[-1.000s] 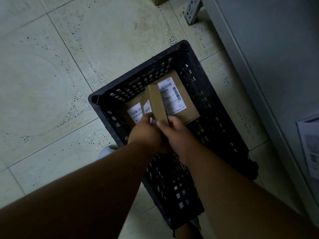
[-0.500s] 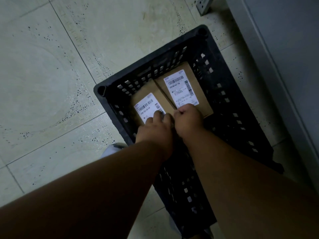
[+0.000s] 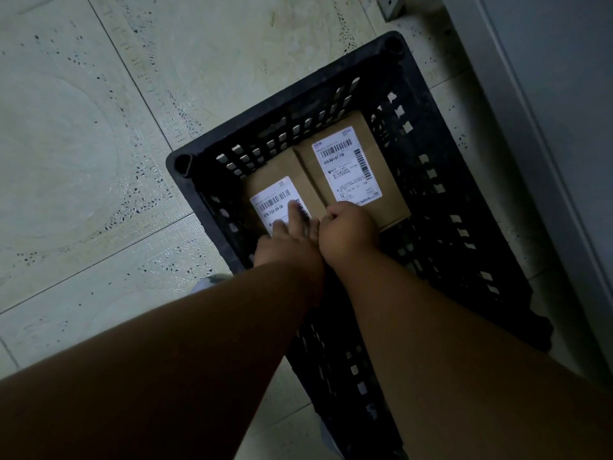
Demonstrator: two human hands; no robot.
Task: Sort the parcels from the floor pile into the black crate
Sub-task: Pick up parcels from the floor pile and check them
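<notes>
The black crate [image 3: 288, 97] stands on the tiled floor. Two flat brown parcels with white barcode labels lie side by side at its far end. My left hand [image 3: 288, 237] rests on the left parcel [image 3: 275, 171], fingers stretched over its label. My right hand [image 3: 348, 230] is curled into a fist at the near edge of the right parcel [image 3: 388, 180], close to the seam between the two. What its fingers touch is hidden. The near half of the crate holds no parcel that I can see. No floor pile is in view.
A grey cabinet or wall [image 3: 547, 127] runs close along the crate's right side. A metal bracket [image 3: 391, 5] sits on the floor beyond the crate. Pale tiled floor [image 3: 99, 127] spreads to the left. Something light-coloured [image 3: 209, 282] shows under my left forearm.
The small parcel that both hands held upright has been laid flat at the left beside the larger one. My left fingers have stretched out onto its label.
</notes>
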